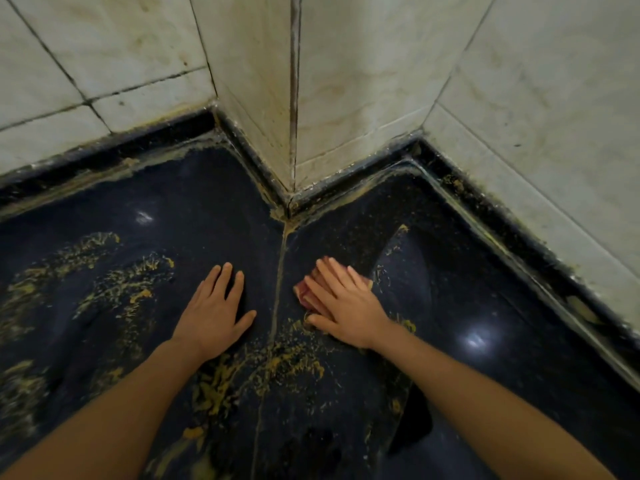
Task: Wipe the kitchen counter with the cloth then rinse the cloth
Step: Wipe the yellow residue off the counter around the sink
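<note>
The kitchen counter [194, 202] is dark polished stone, smeared with yellow-brown grime on the left and in the near middle. My right hand [346, 306] lies flat with straight fingers on a small pink-red cloth [306, 292], pressing it to the counter just right of a seam in the stone. Only the cloth's left edge and a far corner show from under the hand. My left hand [216, 310] rests flat on the counter left of the seam, fingers spread, holding nothing.
A tiled pillar corner [294, 109] juts into the counter at the back middle, with dirty white wall tiles on both sides. Grime lines the raised dark rim [512, 233] along the walls. A cleaner glossy patch [474, 306] lies right of the cloth.
</note>
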Demonstrator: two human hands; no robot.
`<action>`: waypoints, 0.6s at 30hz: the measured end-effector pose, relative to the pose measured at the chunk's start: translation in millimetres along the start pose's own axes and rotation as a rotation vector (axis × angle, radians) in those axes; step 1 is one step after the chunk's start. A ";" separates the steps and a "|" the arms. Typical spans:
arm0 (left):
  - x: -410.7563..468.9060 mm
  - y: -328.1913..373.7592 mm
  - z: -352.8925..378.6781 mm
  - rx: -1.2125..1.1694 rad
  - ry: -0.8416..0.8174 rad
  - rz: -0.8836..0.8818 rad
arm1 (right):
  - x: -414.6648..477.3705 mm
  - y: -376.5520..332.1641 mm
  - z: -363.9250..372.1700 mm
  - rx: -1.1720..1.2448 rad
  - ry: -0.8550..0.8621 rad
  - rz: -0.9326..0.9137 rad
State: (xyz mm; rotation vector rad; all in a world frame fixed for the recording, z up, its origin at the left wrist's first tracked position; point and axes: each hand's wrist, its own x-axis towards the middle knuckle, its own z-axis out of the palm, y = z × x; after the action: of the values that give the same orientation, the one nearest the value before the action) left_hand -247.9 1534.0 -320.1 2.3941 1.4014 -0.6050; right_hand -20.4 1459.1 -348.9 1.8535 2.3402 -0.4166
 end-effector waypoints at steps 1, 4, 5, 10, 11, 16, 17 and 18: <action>0.8 -0.5 0.6 0.008 0.003 -0.001 | 4.5 8.8 -4.9 -0.003 -0.013 0.012; 2.3 -1.1 3.4 0.015 0.012 -0.010 | 18.6 69.7 -19.8 0.013 0.060 0.313; 2.3 -1.0 3.6 0.013 0.017 -0.012 | 17.9 99.6 -22.7 0.018 0.073 0.450; 1.7 -0.4 5.3 -0.018 0.035 -0.021 | -6.3 181.8 -26.7 0.214 0.078 0.919; 1.5 0.0 6.0 -0.020 0.036 -0.023 | -0.5 176.8 -26.9 0.237 0.107 0.957; 3.9 -1.4 6.6 -0.026 0.028 -0.020 | 26.6 93.3 -27.6 0.157 0.102 0.722; 3.8 -1.7 6.5 -0.030 0.026 -0.020 | 28.5 65.7 -23.8 0.127 0.103 0.612; 3.7 -2.1 6.5 -0.036 0.027 -0.018 | 29.7 36.5 -19.1 0.107 0.098 0.496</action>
State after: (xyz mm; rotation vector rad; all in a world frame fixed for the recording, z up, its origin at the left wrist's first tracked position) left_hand -249.5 1534.8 -327.7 2.3727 1.4342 -0.5485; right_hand 9.2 1500.0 -343.6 2.4526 1.8381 -0.3989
